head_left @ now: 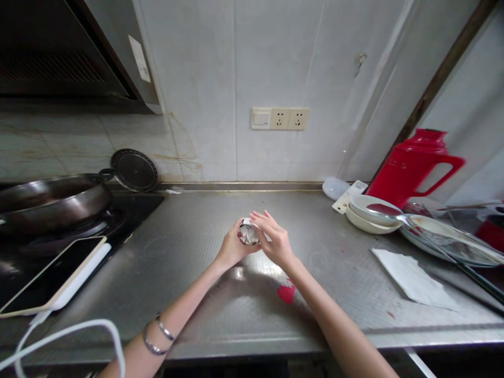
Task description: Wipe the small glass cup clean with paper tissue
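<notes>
In front of me, over the middle of the steel counter (197,310), a small round thing with a shiny metal face (248,234) sits between my hands; its exact kind is too small to make out. My left hand (233,245) is wrapped around its left side and underside. From the right, my right hand (275,239) grips its edge, fingers lying across the upper right rim and thumb close to the face. A red patch (286,292) shows on the counter below my right wrist.
Left: a pan (55,202) on the black cooktop, a phone (51,273) with a white cable, and a dark round disc (134,170) against the wall. Right: a red thermos jug (411,168), stacked white bowls (368,223), plates with utensils, and a white napkin (411,278).
</notes>
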{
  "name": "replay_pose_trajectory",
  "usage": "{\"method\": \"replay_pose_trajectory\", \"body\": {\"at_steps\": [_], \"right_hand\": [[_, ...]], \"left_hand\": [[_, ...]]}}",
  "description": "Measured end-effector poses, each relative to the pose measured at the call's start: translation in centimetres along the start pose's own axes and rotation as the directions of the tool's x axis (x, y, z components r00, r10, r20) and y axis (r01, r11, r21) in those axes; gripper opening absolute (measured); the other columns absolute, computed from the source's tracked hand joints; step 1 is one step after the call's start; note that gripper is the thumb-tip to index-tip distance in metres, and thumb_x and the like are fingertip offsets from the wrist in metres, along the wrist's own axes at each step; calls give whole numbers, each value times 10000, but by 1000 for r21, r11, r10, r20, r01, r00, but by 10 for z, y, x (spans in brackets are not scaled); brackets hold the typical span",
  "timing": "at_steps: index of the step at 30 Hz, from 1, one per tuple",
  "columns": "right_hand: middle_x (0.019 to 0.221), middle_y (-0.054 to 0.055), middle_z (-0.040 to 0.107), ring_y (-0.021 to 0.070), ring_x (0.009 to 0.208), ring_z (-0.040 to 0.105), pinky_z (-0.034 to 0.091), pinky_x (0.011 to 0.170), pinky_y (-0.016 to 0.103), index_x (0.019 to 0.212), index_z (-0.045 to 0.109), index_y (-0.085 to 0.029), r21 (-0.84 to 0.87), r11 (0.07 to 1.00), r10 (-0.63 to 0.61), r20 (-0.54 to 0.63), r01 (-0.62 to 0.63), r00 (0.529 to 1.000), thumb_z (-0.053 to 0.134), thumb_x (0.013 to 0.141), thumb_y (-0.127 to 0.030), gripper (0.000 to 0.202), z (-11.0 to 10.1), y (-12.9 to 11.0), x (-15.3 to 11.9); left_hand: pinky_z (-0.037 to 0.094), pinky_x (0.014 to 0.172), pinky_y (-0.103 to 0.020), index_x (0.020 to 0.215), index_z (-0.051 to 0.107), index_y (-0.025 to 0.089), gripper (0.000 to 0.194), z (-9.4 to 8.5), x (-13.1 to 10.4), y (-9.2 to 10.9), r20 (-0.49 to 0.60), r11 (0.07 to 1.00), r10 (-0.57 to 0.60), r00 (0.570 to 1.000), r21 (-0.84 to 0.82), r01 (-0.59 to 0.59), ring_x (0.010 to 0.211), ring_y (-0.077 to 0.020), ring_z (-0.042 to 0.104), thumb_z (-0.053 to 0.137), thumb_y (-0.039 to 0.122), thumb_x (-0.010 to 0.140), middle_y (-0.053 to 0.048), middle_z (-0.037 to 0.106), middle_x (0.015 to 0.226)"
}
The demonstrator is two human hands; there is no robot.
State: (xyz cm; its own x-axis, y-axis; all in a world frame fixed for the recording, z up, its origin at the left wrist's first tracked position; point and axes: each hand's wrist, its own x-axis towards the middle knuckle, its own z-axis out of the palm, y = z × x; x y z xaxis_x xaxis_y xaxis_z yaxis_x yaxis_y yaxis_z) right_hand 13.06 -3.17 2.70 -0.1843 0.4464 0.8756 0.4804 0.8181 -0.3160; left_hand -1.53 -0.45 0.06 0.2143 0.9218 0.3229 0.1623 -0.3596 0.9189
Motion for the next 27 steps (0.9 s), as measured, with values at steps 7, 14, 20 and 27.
{"method": "replay_pose_trajectory", "body": {"at_steps": [7, 14, 20, 27], "right_hand": [[1070, 94, 705, 204, 1073, 631, 424, 1036, 484, 1110, 632, -210, -61, 984, -164, 97, 170, 982, 479, 841, -88, 332, 3, 2, -5], [922, 42, 742, 182, 895, 691, 457, 1006, 463, 984, 688, -232, 130, 988, -95, 122, 79, 988, 487, 852, -139, 258, -2, -11, 1], [915, 14, 746, 195, 877, 699, 492, 971, 444, 933, 725, -250, 173, 964, 227, -132, -203, 965, 510, 886, -219, 222, -10, -9, 8], [950, 28, 741, 220, 947, 688, 472, 992, 473, 966, 722, -263, 125, 981, 158, -51, -151, 986, 504, 879, -237, 235, -5, -6, 2]], "left_hand": [[490, 477, -202, 1226, 450, 173, 745, -3, 0, 1, 0, 998, -67, 998, 19, 67, 609, -115, 575, 770, 269, 560, -11, 648, 871], [476, 400, -184, 1224, 451, 199, 763, -4, 0, 1, 14, 989, -132, 991, -60, 132, 526, -86, 519, 786, 280, 543, 45, 578, 732], [523, 436, -212, 1191, 462, 201, 746, -2, -2, 16, 36, 969, -191, 981, -152, 194, 598, -107, 567, 813, 354, 551, 25, 568, 772], [534, 462, -207, 1149, 489, 204, 698, -5, -4, 25, 59, 949, -196, 979, -239, 205, 649, -115, 583, 814, 404, 565, 2, 589, 822]]}}
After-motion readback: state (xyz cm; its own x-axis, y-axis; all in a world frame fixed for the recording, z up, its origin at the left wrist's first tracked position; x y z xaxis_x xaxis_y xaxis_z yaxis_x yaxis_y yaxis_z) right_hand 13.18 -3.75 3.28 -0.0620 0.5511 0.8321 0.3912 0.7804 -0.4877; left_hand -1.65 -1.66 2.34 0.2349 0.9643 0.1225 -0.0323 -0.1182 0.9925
